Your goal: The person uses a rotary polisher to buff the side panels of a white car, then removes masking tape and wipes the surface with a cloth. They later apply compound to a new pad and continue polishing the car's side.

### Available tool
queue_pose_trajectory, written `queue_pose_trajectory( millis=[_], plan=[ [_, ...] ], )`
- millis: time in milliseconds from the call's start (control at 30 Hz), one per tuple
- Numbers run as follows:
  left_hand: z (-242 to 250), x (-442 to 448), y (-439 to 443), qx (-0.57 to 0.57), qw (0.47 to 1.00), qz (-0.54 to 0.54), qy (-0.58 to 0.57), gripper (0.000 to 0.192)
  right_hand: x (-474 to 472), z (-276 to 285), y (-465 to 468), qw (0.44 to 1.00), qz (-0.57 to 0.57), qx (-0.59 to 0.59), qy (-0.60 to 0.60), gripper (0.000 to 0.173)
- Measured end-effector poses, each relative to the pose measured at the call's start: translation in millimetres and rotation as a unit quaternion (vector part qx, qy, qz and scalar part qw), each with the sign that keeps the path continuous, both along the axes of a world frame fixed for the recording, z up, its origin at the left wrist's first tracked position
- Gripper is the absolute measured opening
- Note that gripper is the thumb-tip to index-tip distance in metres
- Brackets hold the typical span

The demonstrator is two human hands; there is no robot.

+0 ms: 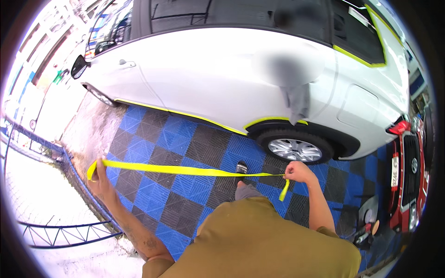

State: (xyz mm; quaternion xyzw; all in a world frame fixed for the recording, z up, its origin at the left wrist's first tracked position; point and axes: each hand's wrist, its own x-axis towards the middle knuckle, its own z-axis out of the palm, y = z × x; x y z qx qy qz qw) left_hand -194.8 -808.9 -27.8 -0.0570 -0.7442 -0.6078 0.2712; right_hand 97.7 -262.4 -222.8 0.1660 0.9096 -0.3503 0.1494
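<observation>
A long strip of yellow masking tape [174, 169] is stretched between my hands above the tiled floor. My left hand [99, 180], arm reaching out to the left, grips the strip's end, where a yellow loop, perhaps the roll, shows. My right hand [295, 172] pinches the strip near its other end, and a short tail hangs below the fingers. Beyond my hands stands a white car [208, 76]. Similar yellow tape lines its sill [205, 121], the front part of its rear wheel arch [267, 120] and its rear side window. A grey cloth-like thing hangs against the rear door, partly blurred.
The car's rear wheel [295, 147] is just beyond my right hand. Blue and black floor tiles [177, 208] lie beneath me. A red vehicle [410, 173] stands at the right, near what looks like a polisher [365, 231]. Blue metal railing [80, 187] runs along the left.
</observation>
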Motion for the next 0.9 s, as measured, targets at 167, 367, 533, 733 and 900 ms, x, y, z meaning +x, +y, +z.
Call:
queue_pose_trajectory(
  millis=[167,367,533,733,900],
  plan=[
    [48,-52,57,-0.118,0.993,0.009,0.003,0.016,-88,-26,29,0.987,0.091,0.097,-0.088,0.050],
    [67,-75,221,-0.316,0.875,-0.330,0.160,0.008,-266,116,-60,0.883,0.189,-0.388,0.183,0.087],
    [70,-141,237,-0.184,0.939,-0.251,0.146,0.011,-357,115,-101,0.832,0.204,-0.510,0.071,0.039],
    [59,-279,149,-0.215,0.954,-0.066,0.199,0.026,-407,91,-69,0.884,0.165,-0.432,0.070,0.020],
    [27,-423,104,-0.122,0.976,-0.063,0.167,0.030,-428,116,-64,0.906,0.031,-0.422,0.031,0.018]
  ],
)
